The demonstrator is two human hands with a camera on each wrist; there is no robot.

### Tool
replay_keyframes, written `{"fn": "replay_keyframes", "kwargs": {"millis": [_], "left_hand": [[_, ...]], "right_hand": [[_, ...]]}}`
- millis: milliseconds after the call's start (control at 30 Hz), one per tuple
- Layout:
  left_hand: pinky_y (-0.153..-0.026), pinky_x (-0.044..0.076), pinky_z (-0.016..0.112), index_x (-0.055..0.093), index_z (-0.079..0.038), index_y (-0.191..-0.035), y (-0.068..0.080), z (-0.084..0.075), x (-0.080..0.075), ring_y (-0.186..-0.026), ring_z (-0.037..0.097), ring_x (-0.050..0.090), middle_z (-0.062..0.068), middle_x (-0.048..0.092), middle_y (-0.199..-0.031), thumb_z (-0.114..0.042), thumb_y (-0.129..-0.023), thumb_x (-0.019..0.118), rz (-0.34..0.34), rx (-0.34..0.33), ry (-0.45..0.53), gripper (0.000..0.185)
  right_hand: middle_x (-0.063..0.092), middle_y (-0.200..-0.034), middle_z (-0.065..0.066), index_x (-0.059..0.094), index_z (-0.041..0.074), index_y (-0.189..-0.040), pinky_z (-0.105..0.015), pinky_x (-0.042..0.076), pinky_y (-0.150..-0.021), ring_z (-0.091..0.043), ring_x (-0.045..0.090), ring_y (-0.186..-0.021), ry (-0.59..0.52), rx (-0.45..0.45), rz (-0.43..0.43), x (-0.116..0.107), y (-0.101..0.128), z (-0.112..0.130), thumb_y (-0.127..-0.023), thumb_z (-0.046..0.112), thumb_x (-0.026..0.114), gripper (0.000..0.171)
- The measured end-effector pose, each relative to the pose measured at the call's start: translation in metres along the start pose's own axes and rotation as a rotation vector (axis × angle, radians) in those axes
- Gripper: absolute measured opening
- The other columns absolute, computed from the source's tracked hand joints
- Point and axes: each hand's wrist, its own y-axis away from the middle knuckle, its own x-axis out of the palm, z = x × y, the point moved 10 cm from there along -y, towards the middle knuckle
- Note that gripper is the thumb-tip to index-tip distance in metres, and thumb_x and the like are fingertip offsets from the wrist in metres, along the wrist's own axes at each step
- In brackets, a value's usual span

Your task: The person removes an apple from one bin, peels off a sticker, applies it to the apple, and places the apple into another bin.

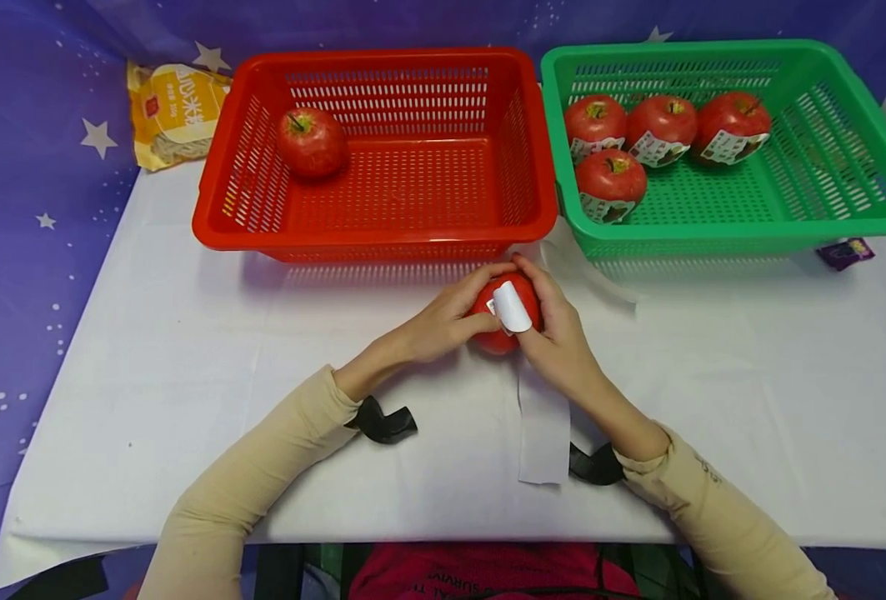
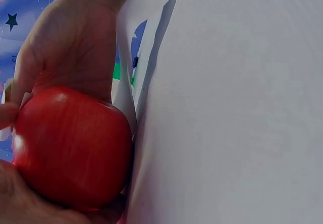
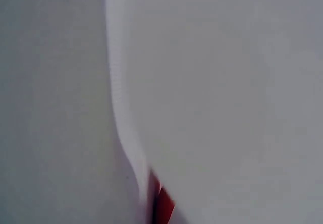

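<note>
While my left hand [image 1: 443, 321] cups the apple [image 1: 504, 321] just before the red basket [image 1: 375, 242], my right hand [image 1: 558, 333] pinches its white label [image 1: 513, 306]; bare desk [image 1: 750, 400] lies open either side.

Red apple [image 1: 504, 321] — white label [image 1: 513, 306]

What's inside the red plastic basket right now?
One red apple with no visible label sits in the back left corner of the red plastic basket. The rest of its floor shows bare; the near wall hides only a thin strip.
</note>
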Motion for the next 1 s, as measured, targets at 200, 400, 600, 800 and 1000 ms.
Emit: {"fn": "replay_keyframes", "kwargs": {"millis": [200,400,600,800,1000], "left_hand": [[-0.095,0.043,0.030,0.033,-0.001,-0.145,0.001,0.000,0.000,-0.116,0.026,0.051,0.016,0.048,-0.138,-0.010,-0.090,0.061,-0.009,0.010,0.017,0.062],[-0.102,0.040,0.031,0.031,-0.003,-0.146,0.002,0.004,0.002,-0.123,0.024,0.047,0.014,0.041,-0.145,-0.007,-0.091,0.060,0.001,-0.031,0.150,0.063],[-0.105,0.040,0.032,0.029,-0.008,-0.149,0.004,0.002,0.008,-0.129,0.020,0.044,0.010,0.035,-0.150,-0.007,-0.093,0.055,0.033,-0.049,0.251,0.061],[-0.112,0.035,0.035,0.027,-0.006,-0.150,0.005,-0.005,0.009,-0.139,0.019,0.034,0.007,0.022,-0.159,-0.002,-0.092,0.056,0.018,-0.021,0.261,0.064],[-0.112,0.035,0.036,0.025,-0.003,-0.149,0.006,-0.013,0.010,-0.139,0.022,0.034,0.010,0.024,-0.158,0.000,-0.090,0.057,0.001,0.021,0.265,0.067]], "right_hand": [[0.042,-0.146,-0.020,0.036,-0.004,-0.144,-0.048,0.032,-0.113,-0.032,0.041,-0.135,-0.030,-0.023,0.000,0.001,0.000,0.000,-0.085,-0.007,0.049,0.060],[0.044,-0.144,-0.020,0.039,-0.004,-0.143,-0.045,0.033,-0.112,-0.031,0.042,-0.133,-0.044,-0.025,-0.013,0.000,-0.001,-0.001,-0.087,-0.006,0.049,0.057],[0.047,-0.144,-0.018,0.044,-0.003,-0.140,-0.026,0.035,-0.109,-0.025,0.045,-0.133,-0.115,-0.002,-0.078,-0.009,0.000,-0.003,-0.090,-0.006,0.050,0.051],[0.046,-0.144,-0.021,0.046,-0.004,-0.139,-0.018,0.033,-0.109,-0.018,0.044,-0.133,-0.183,-0.018,-0.099,-0.012,-0.001,0.001,-0.090,-0.006,0.046,0.049],[0.050,-0.141,-0.018,0.051,-0.002,-0.136,-0.017,0.038,-0.103,-0.009,0.047,-0.128,-0.318,0.031,-0.124,-0.014,-0.001,-0.003,-0.097,0.007,0.042,0.041]]}}
